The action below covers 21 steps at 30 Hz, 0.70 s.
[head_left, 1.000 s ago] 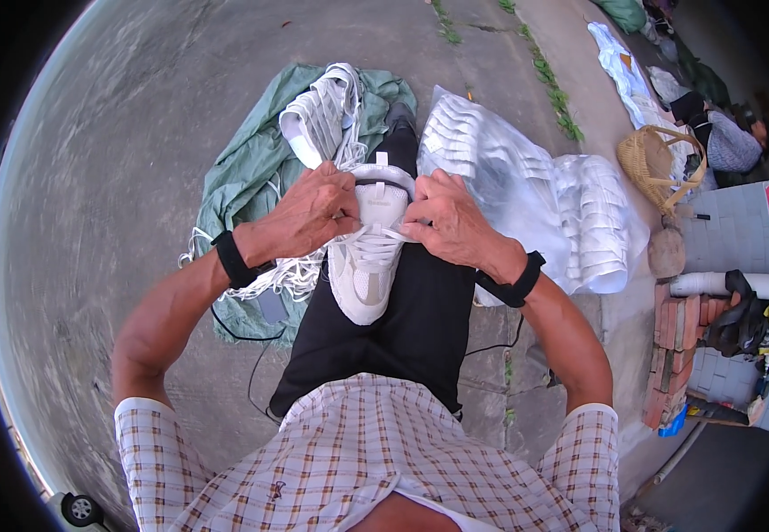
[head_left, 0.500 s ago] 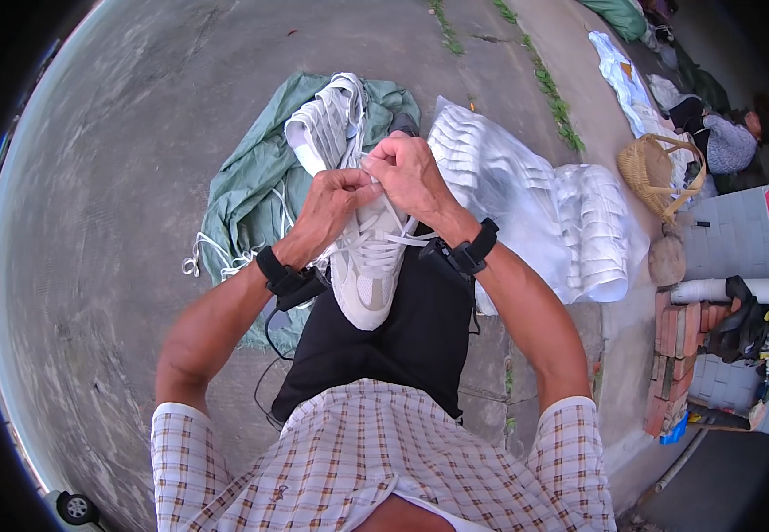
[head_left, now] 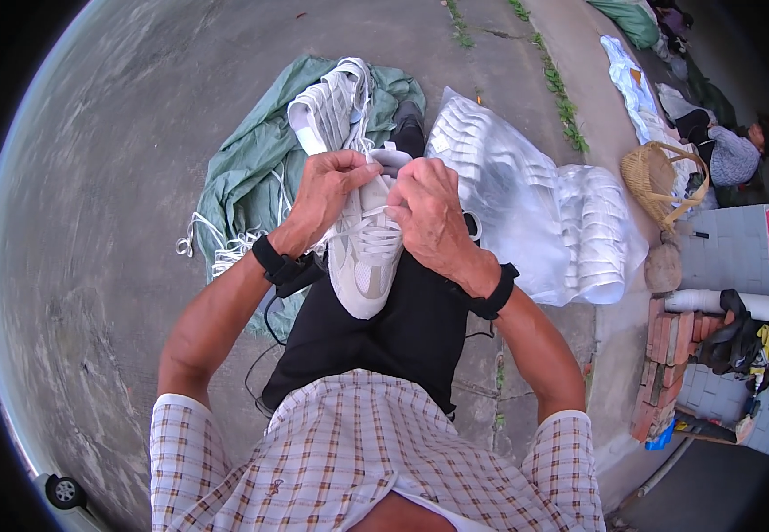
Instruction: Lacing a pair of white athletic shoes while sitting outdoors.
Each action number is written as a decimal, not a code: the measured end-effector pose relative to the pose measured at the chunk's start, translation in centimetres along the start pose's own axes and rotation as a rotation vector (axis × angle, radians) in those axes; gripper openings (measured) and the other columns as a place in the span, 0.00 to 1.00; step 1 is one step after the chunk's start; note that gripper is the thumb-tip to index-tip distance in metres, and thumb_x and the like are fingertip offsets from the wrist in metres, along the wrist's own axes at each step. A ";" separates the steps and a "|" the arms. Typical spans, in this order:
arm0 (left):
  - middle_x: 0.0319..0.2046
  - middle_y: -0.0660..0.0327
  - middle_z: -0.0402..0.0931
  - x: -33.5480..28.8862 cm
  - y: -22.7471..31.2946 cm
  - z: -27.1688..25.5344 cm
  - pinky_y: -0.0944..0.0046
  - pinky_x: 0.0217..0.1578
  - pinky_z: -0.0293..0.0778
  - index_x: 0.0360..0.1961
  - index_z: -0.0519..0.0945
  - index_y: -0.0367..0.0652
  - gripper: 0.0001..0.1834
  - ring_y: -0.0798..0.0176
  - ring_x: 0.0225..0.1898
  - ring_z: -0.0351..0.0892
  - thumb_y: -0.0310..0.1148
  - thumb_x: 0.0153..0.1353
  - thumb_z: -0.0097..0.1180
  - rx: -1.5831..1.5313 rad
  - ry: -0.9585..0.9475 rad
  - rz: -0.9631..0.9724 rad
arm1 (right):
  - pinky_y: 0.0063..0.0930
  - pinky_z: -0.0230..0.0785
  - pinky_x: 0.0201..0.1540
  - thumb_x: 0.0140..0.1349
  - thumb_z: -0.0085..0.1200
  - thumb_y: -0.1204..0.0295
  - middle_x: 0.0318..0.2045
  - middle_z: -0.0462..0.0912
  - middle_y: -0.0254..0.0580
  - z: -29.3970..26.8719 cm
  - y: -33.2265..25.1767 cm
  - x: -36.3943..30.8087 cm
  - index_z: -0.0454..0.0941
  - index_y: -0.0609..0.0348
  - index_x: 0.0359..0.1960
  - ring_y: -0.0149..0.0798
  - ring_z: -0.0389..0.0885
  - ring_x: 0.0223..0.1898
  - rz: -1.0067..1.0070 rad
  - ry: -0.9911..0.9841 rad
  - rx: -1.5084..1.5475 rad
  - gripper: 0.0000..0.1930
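Observation:
A white and light grey sneaker (head_left: 364,282) rests on my black-trousered lap, toe toward me, with white laces (head_left: 374,238) crossing its front. My left hand (head_left: 327,191) is closed at the sneaker's upper left, thumb and fingertips pinching near the top of the tongue. Curled fingers of my right hand (head_left: 433,213) press together at the right lacing edge; what they pinch is hidden by the hand. The sneaker's grey collar (head_left: 390,160) shows between the hands. Just beyond, a stack of white and grey shoe pieces (head_left: 331,106) lies on a green sack (head_left: 256,146).
Loose white laces (head_left: 235,251) lie on the sack at left. Clear plastic bags of white shoe pieces (head_left: 517,195) are on the ground at right. A wicker basket (head_left: 650,182), stacked bricks (head_left: 663,363) and another person (head_left: 732,155) are farther right. A dark cable (head_left: 260,381) hangs beside my leg.
My hands have moved apart: the right came down and right to the lacing edge, while the left stays by the tongue. The loose lace ends at the sneaker's right no longer show.

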<state>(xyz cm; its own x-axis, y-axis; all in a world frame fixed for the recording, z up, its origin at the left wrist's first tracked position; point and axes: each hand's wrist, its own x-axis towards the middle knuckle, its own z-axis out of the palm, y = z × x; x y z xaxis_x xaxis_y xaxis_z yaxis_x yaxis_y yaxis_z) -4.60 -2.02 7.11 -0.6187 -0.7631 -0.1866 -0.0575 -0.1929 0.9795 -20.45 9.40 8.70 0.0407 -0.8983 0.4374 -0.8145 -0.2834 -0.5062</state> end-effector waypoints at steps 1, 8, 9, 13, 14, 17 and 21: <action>0.27 0.68 0.81 0.0 0.0 -0.2 0.74 0.30 0.67 0.33 0.86 0.39 0.08 0.77 0.28 0.73 0.32 0.66 0.61 -0.004 0.007 -0.003 | 0.43 0.59 0.51 0.50 0.63 0.78 0.39 0.72 0.42 -0.8 0.4 -0.3 0.76 0.57 0.31 0.48 0.71 0.47 0.025 0.058 -0.020 0.09; 0.29 0.65 0.83 0.2 0.7 -0.7 0.72 0.37 0.71 0.34 0.87 0.38 0.08 0.75 0.31 0.76 0.32 0.66 0.62 0.024 -0.083 -0.044 | 0.36 0.69 0.47 0.55 0.60 0.78 0.35 0.76 0.45 -11.1 10.3 -6.4 0.76 0.65 0.31 0.46 0.78 0.40 0.405 0.284 -0.145 0.05; 0.30 0.65 0.83 0.2 0.8 -0.6 0.72 0.38 0.72 0.34 0.87 0.38 0.08 0.74 0.31 0.77 0.32 0.66 0.62 0.006 -0.099 -0.044 | 0.36 0.69 0.47 0.55 0.60 0.78 0.35 0.76 0.45 -12.2 11.0 -7.3 0.76 0.65 0.31 0.46 0.78 0.40 0.404 0.280 -0.149 0.05; 0.31 0.64 0.84 0.2 0.9 -0.4 0.71 0.41 0.73 0.34 0.87 0.38 0.08 0.73 0.33 0.79 0.32 0.66 0.62 -0.003 -0.125 -0.036 | 0.32 0.69 0.46 0.57 0.61 0.77 0.33 0.78 0.41 -14.7 13.1 -10.3 0.78 0.66 0.32 0.39 0.77 0.37 0.569 0.345 -0.132 0.05; 0.31 0.64 0.84 0.3 0.8 -0.4 0.71 0.41 0.73 0.34 0.87 0.38 0.08 0.73 0.33 0.79 0.32 0.66 0.62 -0.002 -0.124 -0.035 | 0.30 0.69 0.46 0.58 0.61 0.77 0.33 0.79 0.40 -15.2 13.6 -10.9 0.78 0.66 0.32 0.36 0.77 0.36 0.620 0.372 -0.108 0.05; 0.31 0.64 0.84 0.4 0.1 -0.6 0.71 0.41 0.73 0.34 0.87 0.39 0.08 0.73 0.33 0.79 0.33 0.66 0.62 -0.022 -0.113 -0.044 | 0.29 0.69 0.45 0.59 0.61 0.76 0.33 0.79 0.40 -16.3 15.4 -12.5 0.79 0.66 0.33 0.34 0.76 0.36 0.692 0.405 -0.124 0.06; 0.30 0.64 0.84 0.0 -0.1 -1.3 0.71 0.40 0.72 0.33 0.87 0.39 0.08 0.73 0.33 0.78 0.33 0.66 0.62 0.020 -0.082 -0.013 | 0.32 0.70 0.45 0.58 0.61 0.76 0.32 0.80 0.43 -18.3 18.1 -14.7 0.79 0.66 0.32 0.39 0.78 0.36 0.748 0.478 -0.345 0.05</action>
<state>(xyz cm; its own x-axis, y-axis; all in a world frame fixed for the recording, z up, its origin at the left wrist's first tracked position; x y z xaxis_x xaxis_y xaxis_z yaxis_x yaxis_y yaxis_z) -3.61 -2.77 6.92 -0.6797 -0.7076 -0.1930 -0.0808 -0.1892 0.9786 -46.38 23.60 6.70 -0.7392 -0.5524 0.3854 -0.6624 0.4927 -0.5643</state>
